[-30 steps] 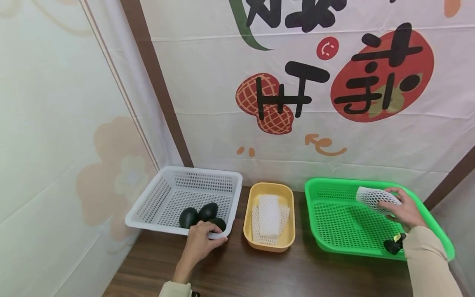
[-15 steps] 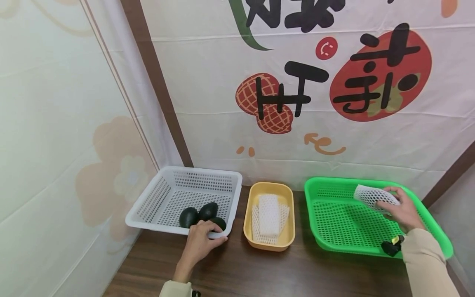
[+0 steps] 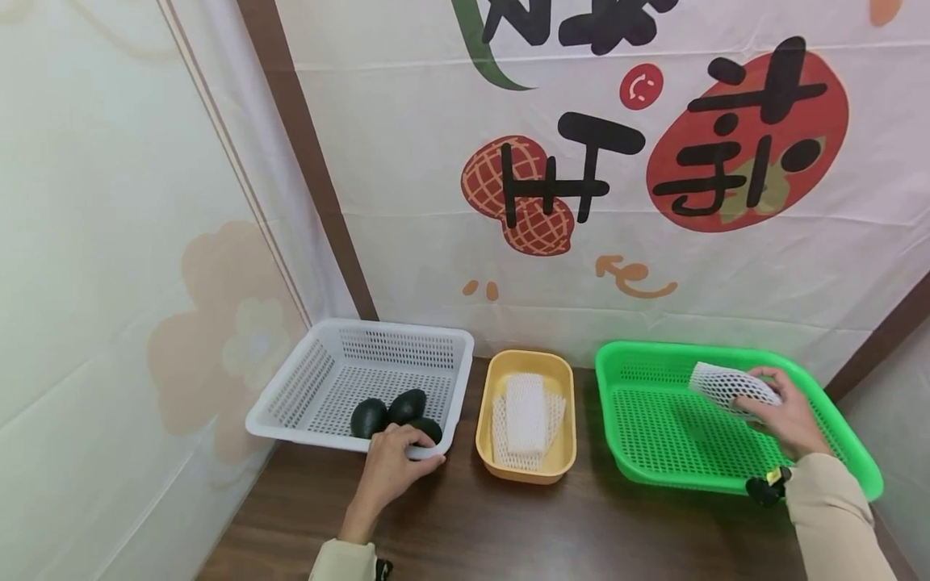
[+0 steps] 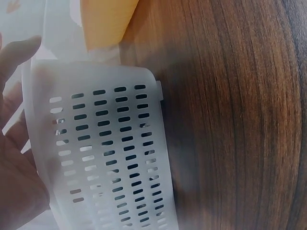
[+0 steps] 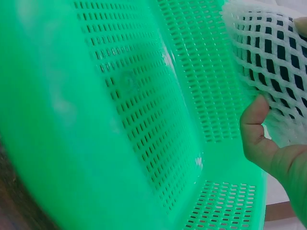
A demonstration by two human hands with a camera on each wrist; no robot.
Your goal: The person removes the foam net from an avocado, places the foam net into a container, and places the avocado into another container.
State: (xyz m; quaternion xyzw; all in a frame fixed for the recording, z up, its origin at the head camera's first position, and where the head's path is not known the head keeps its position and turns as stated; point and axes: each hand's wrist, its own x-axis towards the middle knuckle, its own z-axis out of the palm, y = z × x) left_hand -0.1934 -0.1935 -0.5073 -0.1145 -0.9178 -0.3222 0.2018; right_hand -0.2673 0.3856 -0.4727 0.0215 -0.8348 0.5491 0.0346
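My right hand [image 3: 788, 411] holds an avocado in a white foam net sleeve [image 3: 734, 387] over the green basket [image 3: 617, 468]. In the right wrist view, the dark fruit shows through the mesh of the net sleeve [image 5: 273, 52], and the thumb [image 5: 256, 129] lies against its lower side. My left hand [image 3: 392, 468] rests over the front rim of the white basket [image 3: 291, 434], fingers loosely bent beside the avocados. Several dark green avocados [image 3: 369, 418] lie in that basket's front corner. The left wrist view shows the basket's slotted wall [image 4: 105, 120], with the fingers partly hidden behind the rim.
Between the two baskets stands a small yellow tray [image 3: 565, 420] with white foam net sleeves [image 3: 526, 415] in it. All stand on a dark wood table [image 3: 552, 532]. A printed cloth wall [image 3: 407, 242] rises right behind, another at the left.
Both hands keep their hold and place almost unchanged. My right hand has shifted slightly left with the netted avocado. The whole head view has moved up a little.
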